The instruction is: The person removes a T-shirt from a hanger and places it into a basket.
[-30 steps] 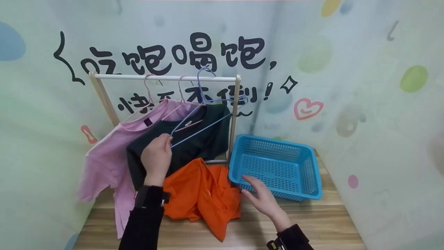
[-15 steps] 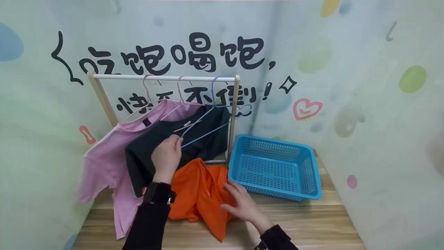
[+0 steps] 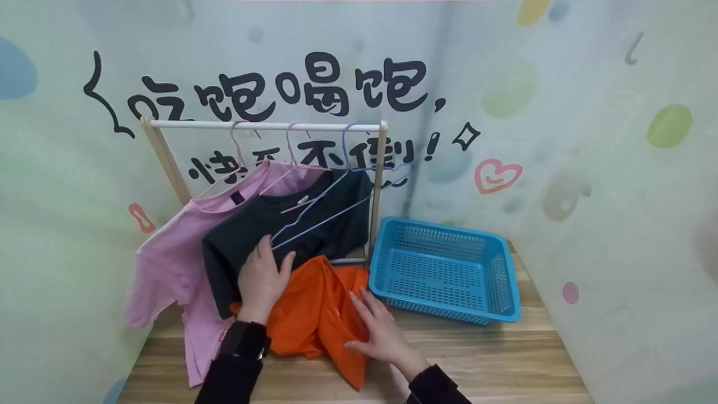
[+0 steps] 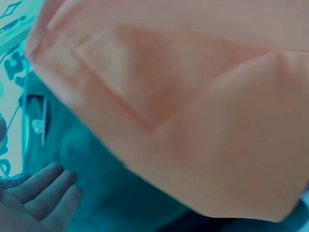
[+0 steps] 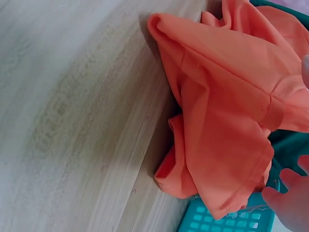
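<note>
Orange garment [image 3: 300, 322] lies bunched on the bench [image 3: 505, 359], one corner pointing frontward, long axis unclear. Left hand [image 3: 262, 283] and right hand [image 3: 383, 334]: fingers apart. Right-wrist view shows a seam [image 5: 231, 71], indistinct from the head.

Back wall [image 3: 471, 39] is pale with chunky black Chinese lettering [image 3: 326, 93] and a pinkish heart [image 3: 493, 189], side walls [image 3: 634, 235] have colored blobs [image 3: 670, 126], desk [image 3: 477, 365] is streaky wood grain, light's pretty soft.

Matt orange cloth [image 3: 321, 320], plastic basket [image 3: 440, 275]
</note>
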`<state>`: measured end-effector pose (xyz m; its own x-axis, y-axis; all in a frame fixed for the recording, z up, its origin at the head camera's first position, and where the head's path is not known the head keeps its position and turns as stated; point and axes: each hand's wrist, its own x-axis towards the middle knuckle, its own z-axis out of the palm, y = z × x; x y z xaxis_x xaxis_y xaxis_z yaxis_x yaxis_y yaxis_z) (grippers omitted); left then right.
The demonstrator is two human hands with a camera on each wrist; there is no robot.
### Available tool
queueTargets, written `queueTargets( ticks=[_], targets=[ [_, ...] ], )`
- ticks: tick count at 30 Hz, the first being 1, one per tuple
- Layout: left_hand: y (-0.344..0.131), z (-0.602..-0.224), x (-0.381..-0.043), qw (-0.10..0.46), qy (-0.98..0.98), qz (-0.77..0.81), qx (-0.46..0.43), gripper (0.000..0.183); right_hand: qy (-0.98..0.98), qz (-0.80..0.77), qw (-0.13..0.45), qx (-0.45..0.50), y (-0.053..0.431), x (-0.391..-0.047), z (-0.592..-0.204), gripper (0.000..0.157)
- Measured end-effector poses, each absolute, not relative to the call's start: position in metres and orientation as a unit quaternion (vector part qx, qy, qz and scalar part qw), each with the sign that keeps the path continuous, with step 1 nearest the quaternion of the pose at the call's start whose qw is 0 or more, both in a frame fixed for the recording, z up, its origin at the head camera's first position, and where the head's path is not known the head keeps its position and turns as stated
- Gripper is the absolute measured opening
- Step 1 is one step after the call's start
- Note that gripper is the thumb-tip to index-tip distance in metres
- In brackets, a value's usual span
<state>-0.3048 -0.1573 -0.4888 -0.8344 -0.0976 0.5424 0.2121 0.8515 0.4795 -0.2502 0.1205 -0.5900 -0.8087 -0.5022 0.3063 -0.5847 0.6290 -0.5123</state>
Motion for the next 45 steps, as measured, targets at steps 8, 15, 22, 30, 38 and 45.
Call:
queueTargets(
  ticks=[8, 15, 22, 30, 38, 45],
  targets=[
    [-0.171, -0.518, -0.285, 0.260, -0.928, -0.261, -0.052, 0.073, -0.916, 0.252, 0.040, 0.310, 0.112, -0.251, -0.594, 0.105],
    [-0.175, -0.543, -0.273, 0.247, -0.935, -0.247, -0.052, 0.077, -0.935, 0.201, -0.004, 0.293, 0.105, -0.253, -0.605, 0.106],
    [-0.179, -0.561, -0.265, 0.239, -0.941, -0.234, -0.056, 0.081, -0.952, 0.170, -0.060, 0.249, 0.107, -0.256, -0.616, 0.101],
    [-0.180, -0.570, -0.264, 0.233, -0.944, -0.229, -0.054, 0.081, -0.966, 0.097, -0.047, 0.234, 0.112, -0.254, -0.629, 0.094],
    [-0.184, -0.570, -0.262, 0.204, -0.950, -0.232, -0.046, 0.082, -0.964, 0.129, 0.038, 0.229, 0.113, -0.251, -0.636, 0.034],
    [-0.190, -0.569, -0.257, 0.211, -0.947, -0.240, -0.038, 0.081, -0.920, 0.303, 0.120, 0.218, 0.115, -0.259, -0.615, 0.019]
  ],
)
